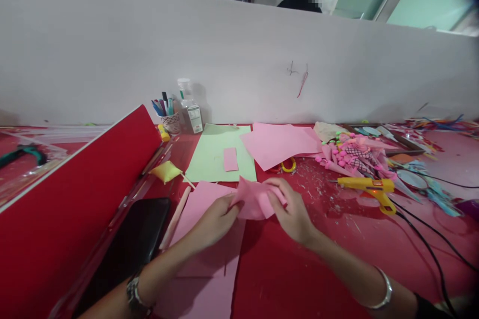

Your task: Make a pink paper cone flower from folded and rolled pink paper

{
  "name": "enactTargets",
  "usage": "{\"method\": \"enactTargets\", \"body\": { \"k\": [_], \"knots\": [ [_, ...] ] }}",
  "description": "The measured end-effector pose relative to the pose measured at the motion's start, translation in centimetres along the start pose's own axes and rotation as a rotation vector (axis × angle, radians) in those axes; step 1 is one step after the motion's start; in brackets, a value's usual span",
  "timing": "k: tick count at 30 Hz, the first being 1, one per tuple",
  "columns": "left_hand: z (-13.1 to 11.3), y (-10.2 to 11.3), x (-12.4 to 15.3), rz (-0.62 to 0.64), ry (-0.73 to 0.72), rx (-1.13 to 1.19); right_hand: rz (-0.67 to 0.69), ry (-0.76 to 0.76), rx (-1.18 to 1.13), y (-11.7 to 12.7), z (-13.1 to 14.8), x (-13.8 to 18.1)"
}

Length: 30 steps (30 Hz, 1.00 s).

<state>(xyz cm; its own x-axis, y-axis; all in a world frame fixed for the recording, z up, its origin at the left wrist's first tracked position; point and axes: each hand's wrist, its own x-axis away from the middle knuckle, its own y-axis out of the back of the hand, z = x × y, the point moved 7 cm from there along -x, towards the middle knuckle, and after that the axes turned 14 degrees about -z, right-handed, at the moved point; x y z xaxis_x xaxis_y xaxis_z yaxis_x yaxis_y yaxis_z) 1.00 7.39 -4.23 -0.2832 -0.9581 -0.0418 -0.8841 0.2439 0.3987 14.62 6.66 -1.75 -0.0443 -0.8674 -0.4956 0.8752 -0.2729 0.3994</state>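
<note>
Both my hands hold a small crumpled piece of pink paper [253,200] just above the red table [299,269]. My left hand [215,219] pinches its left edge with closed fingers. My right hand [294,209] grips its right side, fingers curled over it. Under my left hand lies a larger pink sheet [209,264]. Behind the held piece a light green sheet [220,152] carries a small pink rectangle [231,159]. More pink sheets [280,144] lie to its right, partly covering yellow-handled scissors [288,165].
A yellow glue gun [368,187] with a black cord lies at the right, beside a heap of pink craft pieces [348,154]. A pen cup [170,119] and a bottle [189,107] stand by the white partition. A red board [67,199], a black phone [130,244] and a yellow paper cone [166,171] lie at left. A person is behind the partition.
</note>
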Motion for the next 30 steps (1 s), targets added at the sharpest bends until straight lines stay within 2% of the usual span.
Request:
{"method": "enactTargets", "body": {
  "k": [2,7,9,12,14,17,21,25,27,30],
  "knots": [
    [0.5,0.3,-0.2,0.035,0.089,0.036,-0.04,-0.044,-0.039,1.0,-0.7,-0.5],
    [0.7,1.1,-0.6,0.042,0.19,0.159,0.022,-0.132,-0.119,1.9,-2.6,-0.8],
    [1.0,1.3,-0.7,0.023,0.251,0.184,0.074,-0.046,-0.096,2.0,-2.5,-0.6],
    [1.3,1.4,-0.6,0.017,0.316,0.204,0.259,0.152,-0.023,1.2,-1.8,0.3],
    [1.6,1.4,-0.5,0.015,0.342,0.229,0.353,0.233,0.022,0.7,-1.6,0.9],
    [2.1,1.4,-0.5,-0.002,0.363,0.268,0.335,0.243,0.047,0.8,-1.7,0.8],
    [2.1,0.6,-0.4,0.101,0.307,0.318,0.168,0.12,-0.05,1.5,-2.0,0.0],
    [0.7,-0.4,-0.2,0.203,0.105,0.325,0.037,-0.088,-0.095,1.6,-2.9,0.0],
    [0.3,-0.8,0.0,0.169,0.046,0.258,0.034,-0.198,-0.115,1.2,-3.4,0.5],
    [0.3,-1.0,0.3,0.047,0.096,0.187,0.127,-0.282,-0.186,0.0,-3.3,1.3]
  ]
}}
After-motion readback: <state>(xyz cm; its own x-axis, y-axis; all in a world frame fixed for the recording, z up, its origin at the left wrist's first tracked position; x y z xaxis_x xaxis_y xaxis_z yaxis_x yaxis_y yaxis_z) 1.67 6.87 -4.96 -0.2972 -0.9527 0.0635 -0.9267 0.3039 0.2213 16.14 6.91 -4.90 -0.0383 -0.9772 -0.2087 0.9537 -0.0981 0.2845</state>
